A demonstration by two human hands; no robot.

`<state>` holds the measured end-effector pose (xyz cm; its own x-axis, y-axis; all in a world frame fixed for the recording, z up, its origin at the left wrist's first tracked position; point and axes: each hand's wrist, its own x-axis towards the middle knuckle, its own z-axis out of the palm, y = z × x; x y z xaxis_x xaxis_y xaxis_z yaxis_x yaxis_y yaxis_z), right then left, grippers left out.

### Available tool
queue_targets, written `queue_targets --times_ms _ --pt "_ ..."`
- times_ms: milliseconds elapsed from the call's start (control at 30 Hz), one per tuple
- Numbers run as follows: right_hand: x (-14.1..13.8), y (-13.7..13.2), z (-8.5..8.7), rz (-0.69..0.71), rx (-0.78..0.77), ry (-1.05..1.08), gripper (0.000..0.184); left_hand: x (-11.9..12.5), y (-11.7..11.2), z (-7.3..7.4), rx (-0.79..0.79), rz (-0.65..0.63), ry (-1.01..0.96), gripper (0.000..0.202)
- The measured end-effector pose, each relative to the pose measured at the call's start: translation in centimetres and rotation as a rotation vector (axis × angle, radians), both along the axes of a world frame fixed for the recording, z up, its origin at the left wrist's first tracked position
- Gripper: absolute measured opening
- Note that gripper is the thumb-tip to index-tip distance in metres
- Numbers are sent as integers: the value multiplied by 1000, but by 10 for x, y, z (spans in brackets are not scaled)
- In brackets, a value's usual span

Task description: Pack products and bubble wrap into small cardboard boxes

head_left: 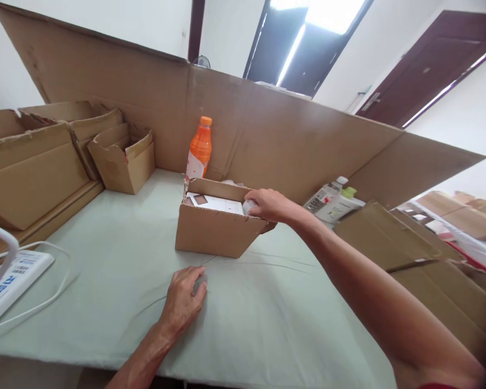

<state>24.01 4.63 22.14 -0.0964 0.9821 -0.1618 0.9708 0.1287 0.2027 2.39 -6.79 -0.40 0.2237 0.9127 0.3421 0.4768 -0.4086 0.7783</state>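
An open cardboard box (210,231) stands on the pale green cloth, with white printed packaging (222,203) inside. My right hand (267,205) reaches over the box's right end. Its fingers are closed around a small whitish, translucent item (249,207) at the rim; the item's kind and lower part are hidden. Nearer the table's front edge, my left hand (184,297) rests on the cloth, holding nothing, with thumb and forefinger apart and the other fingers loosely bent.
Behind the box stands an orange drink bottle (199,148) against a cardboard screen (146,81). Cardboard bins (125,162) line the left side. A white device (16,286) with a cable lies front left. A clear bottle (328,194) and more cardboard boxes (389,232) are at right.
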Motion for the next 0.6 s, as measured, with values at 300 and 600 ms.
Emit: queue_targets --times_ms 300,600 --pt "14 -9 -5 66 231 119 22 -12 -2 16 -1 70 -39 31" --pt "70 -90 -112 -79 427 841 40 -50 42 55 -108 308 -236 56"
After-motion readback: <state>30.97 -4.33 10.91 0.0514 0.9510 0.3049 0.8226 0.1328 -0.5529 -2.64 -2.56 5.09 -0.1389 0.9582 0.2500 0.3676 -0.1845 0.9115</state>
